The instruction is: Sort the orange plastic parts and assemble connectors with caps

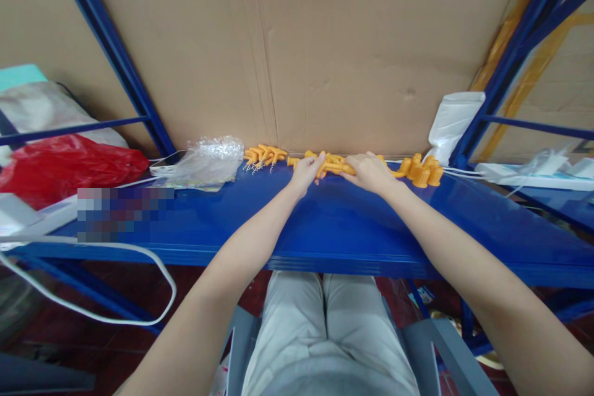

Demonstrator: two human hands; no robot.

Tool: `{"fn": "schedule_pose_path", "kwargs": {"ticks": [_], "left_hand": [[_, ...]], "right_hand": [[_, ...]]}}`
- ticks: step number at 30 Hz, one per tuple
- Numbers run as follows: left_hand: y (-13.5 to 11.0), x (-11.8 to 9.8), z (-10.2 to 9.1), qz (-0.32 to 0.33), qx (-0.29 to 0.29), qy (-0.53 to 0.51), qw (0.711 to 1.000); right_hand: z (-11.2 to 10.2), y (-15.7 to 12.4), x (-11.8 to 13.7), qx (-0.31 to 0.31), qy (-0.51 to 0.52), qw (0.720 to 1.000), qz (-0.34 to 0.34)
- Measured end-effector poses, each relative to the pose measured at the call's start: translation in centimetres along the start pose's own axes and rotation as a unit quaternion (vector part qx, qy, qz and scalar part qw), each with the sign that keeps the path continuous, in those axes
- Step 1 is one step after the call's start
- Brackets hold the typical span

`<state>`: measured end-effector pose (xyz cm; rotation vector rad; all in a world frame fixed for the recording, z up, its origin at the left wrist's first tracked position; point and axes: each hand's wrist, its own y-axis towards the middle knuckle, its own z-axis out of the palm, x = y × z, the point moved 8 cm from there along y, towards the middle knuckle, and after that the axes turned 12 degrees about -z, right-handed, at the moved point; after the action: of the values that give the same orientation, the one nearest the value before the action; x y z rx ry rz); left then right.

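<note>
My left hand [306,173] and my right hand [370,172] are both at a heap of orange plastic pieces [335,164] along the back of the blue shelf. The left fingers curl in against the heap's left side. From the right, the other hand closes over several pieces, hiding part of them. Left of the heap lie several orange-handled corkscrews [264,154], their metal spirals pointing forward. Past my right hand, several orange tube-shaped pieces [421,171] stand in a cluster. Exactly which pieces my fingers hold is partly hidden.
Clear plastic bags [208,164] lie at the left, near a red bag [74,167]. A cardboard sheet [348,49] backs the blue shelf [343,229]. A white packet [455,124] leans by the right post. White cables and a power strip [538,176] run along the right.
</note>
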<state>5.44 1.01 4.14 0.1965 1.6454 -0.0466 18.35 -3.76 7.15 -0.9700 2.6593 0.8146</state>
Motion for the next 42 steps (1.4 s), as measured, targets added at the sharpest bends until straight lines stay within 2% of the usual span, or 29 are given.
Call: {"fn": "schedule_pose_path", "kwargs": {"ticks": [3,9,14,20,24,29,34,38,42], "left_hand": [[0.0,0.1,-0.4,-0.011,-0.019,-0.011,1.0],[0.1,0.4,-1.0,-0.015,-0.048,-0.011,0.999],[0.2,0.8,-1.1,-0.021,-0.064,0.008,0.998],[0.2,1.0,-1.1,-0.034,-0.073,0.014,0.997],[0.3,1.0,-2.4,-0.055,-0.107,-0.014,0.993],[0.6,1.0,-4.1,-0.07,-0.138,-0.045,0.987],[0.5,1.1,-4.3,-0.078,-0.143,-0.054,0.985],[0.5,1.1,-4.1,-0.069,-0.135,-0.054,0.987],[0.6,1.1,-4.1,-0.067,-0.133,-0.051,0.987]], "right_hand": [[0.3,0.0,0.4,-0.01,0.038,0.999,-0.007],[1.1,0.0,0.9,0.02,0.094,0.995,-0.016],[1.3,-0.1,0.8,0.043,0.078,0.996,0.0],[0.7,0.0,0.6,0.037,0.046,0.998,0.016],[1.3,-0.5,-0.8,0.055,0.023,0.997,0.048],[1.8,-1.8,-4.0,0.069,0.008,0.991,0.116],[1.9,-3.5,-7.6,0.107,0.01,0.972,0.209],[3.7,-4.1,-8.7,0.149,0.076,0.964,0.206],[5.0,-4.2,-8.9,0.149,0.12,0.962,0.197]]}}
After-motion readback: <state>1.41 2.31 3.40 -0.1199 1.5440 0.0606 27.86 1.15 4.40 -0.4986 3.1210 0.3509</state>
